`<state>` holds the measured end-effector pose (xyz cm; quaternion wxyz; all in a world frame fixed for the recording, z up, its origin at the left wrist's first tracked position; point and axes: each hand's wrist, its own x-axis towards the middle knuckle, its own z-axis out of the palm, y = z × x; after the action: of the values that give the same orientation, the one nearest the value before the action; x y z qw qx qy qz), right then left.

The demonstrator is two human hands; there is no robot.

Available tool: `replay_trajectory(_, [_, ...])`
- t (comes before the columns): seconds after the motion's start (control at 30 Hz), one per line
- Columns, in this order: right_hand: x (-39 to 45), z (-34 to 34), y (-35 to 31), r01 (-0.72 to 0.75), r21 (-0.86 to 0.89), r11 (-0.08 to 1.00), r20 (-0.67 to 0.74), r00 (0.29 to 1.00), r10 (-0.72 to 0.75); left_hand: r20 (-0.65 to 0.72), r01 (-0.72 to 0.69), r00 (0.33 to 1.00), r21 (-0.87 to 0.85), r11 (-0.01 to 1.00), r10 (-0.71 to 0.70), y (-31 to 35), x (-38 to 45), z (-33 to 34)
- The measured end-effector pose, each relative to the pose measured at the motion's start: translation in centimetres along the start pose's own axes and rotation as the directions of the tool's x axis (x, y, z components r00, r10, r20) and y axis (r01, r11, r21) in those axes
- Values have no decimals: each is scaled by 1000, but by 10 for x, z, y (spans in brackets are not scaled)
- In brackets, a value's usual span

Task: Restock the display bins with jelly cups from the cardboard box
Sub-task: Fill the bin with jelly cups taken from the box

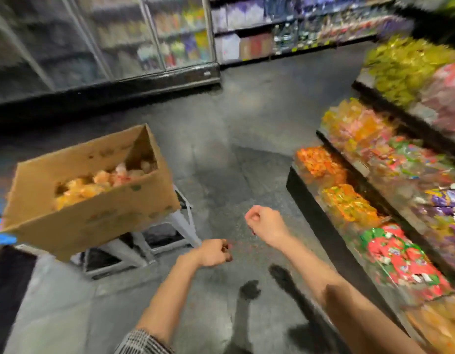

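— Cardboard box [75, 200] on the left, top open, sitting tilted on a pale step stool [167, 233]. Do you see what is inside?

— Jelly cups [103, 181], orange and pinkish, heaped in the bottom. The whole view is smeared with motion blur, so single cups are hard to pick out.

— And the hands?

— Both are out over the grey floor [221, 118], between the box and the shelving. The left hand [213, 252] is nearer the stool, fingers curled under; something small and dark shows at the fingertips, but I cannot tell what it is, or whether it is gripped at all.

— The right hand [263, 222]?

— A little higher and further right, fingers curled into a loose fist. Nothing shows in it.

— Then the right side?

— Display bins [349, 200], stepped in tiers, full of bright wrapped sweets: orange ones at the near end, red and green packets lower down, yellow ones on the top tier. Neither hand touches them.

— Behind?

— Glass-door cooler [106, 42] at the back left, and stocked shelves [298, 29] beside it.
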<state>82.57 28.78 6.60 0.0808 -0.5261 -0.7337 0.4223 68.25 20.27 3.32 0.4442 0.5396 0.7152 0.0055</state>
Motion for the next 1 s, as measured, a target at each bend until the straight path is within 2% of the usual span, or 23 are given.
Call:
replay_trajectory(0.13, [30, 74, -102, 157, -56, 986, 104, 983, -150, -138, 118, 981, -113, 987, -133, -113, -52, -61])
replay_trajectory(0.27, [61, 128, -186, 312, -128, 941, 224, 934, -279, -204, 220, 942, -223, 949, -267, -211, -96, -102])
replay_trajectory(0.43, [117, 199, -274, 453, -157, 878, 334, 861, -385, -295, 253, 877, -388, 886, -379, -307, -117, -142])
replay_trajectory(0.6, [194, 276, -342, 551, -234, 801, 458, 789, -409, -365, 231, 812, -517, 824, -456, -392, -102, -190])
replay_trajectory(0.7, [247, 318, -383, 590, -283, 756, 532, 753, -388, -431, 227, 722, -591, 774, -541, -444, -82, -227])
replay_trajectory(0.9, [350, 394, -433, 581, -455, 675, 589, 765, -261, -499, 258, 491, -699, 667, -714, -537, -53, -288])
replay_trajectory(0.97, [381, 420, -440, 566, -498, 657, 593, 775, -219, -494, 271, 458, -714, 645, -739, -566, -45, -308])
replay_trajectory(1.0, [393, 431, -444, 569, -508, 646, 606, 770, -201, -527, 256, 465, -689, 677, -712, -582, -39, -318])
